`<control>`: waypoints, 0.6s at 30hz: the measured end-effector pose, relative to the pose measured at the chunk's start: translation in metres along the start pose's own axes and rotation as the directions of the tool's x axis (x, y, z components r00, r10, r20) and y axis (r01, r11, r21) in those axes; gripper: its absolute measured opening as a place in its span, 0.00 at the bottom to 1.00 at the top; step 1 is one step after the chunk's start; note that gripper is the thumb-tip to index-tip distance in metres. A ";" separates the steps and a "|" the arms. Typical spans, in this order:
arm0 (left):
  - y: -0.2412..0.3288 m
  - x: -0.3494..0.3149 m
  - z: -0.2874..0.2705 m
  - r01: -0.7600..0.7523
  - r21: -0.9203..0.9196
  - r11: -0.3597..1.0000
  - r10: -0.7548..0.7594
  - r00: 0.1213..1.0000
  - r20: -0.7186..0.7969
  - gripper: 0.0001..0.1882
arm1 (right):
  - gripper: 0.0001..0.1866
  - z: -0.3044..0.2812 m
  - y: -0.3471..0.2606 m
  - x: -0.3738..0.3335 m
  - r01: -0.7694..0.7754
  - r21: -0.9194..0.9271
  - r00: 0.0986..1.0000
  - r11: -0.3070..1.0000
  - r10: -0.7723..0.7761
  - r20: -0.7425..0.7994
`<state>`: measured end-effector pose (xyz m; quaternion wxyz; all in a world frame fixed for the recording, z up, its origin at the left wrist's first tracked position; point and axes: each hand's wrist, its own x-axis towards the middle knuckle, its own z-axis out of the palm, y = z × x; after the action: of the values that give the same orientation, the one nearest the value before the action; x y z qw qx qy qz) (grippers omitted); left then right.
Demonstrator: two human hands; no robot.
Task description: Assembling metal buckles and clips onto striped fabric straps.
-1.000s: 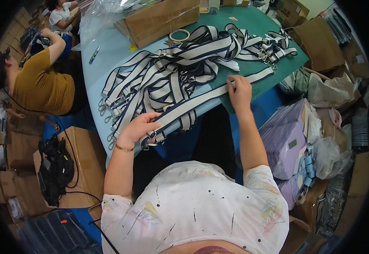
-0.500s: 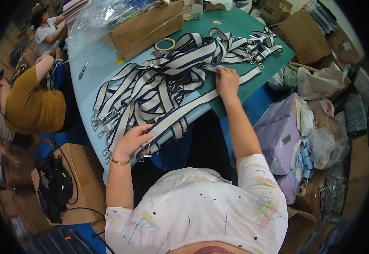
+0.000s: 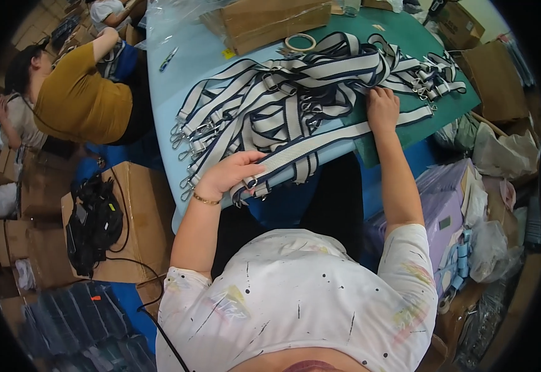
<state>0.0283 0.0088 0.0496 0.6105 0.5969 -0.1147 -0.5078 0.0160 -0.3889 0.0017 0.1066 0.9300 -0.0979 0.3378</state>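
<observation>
Left hand (image 3: 230, 173) gripping strap (image 3: 320, 141) end by its buckle (image 3: 250, 183), right hand (image 3: 382, 108) pressing open on strap, pile (image 3: 295, 93) lying beside on table (image 3: 165, 93)

A light blue table (image 3: 159, 74) with a green mat (image 3: 407, 37) is standing amid clutter. Brown cardboard boxes (image 3: 140, 229) are crowding the floor on the left, and more boxes (image 3: 500, 87) and plastic bags (image 3: 506, 155) are piling up on the right. Even indoor light is falling across everything.

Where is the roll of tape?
In the head view, the roll of tape lies near the far edge of the table, between the cardboard box and the pile of striped straps.
</observation>
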 end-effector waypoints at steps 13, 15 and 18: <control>-0.011 -0.006 -0.004 -0.106 0.092 0.990 0.109 0.994 -0.026 0.16 | 0.02 0.007 0.004 0.010 -0.074 0.139 0.997 0.988 0.074 0.001; -0.010 -0.004 0.001 -0.105 0.031 0.994 0.106 0.994 -0.025 0.16 | 0.02 0.006 0.011 0.009 -0.062 0.152 0.998 0.986 0.062 0.000; -0.010 -0.004 0.002 -0.113 0.014 0.994 0.113 0.993 -0.030 0.16 | 0.03 -0.005 0.018 0.011 0.069 0.194 0.992 0.979 -0.047 -0.120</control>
<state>0.0204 0.0133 0.0435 0.6362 0.6009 -0.1420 -0.4626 0.0170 -0.4060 0.0146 0.0289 0.9175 -0.0303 0.3955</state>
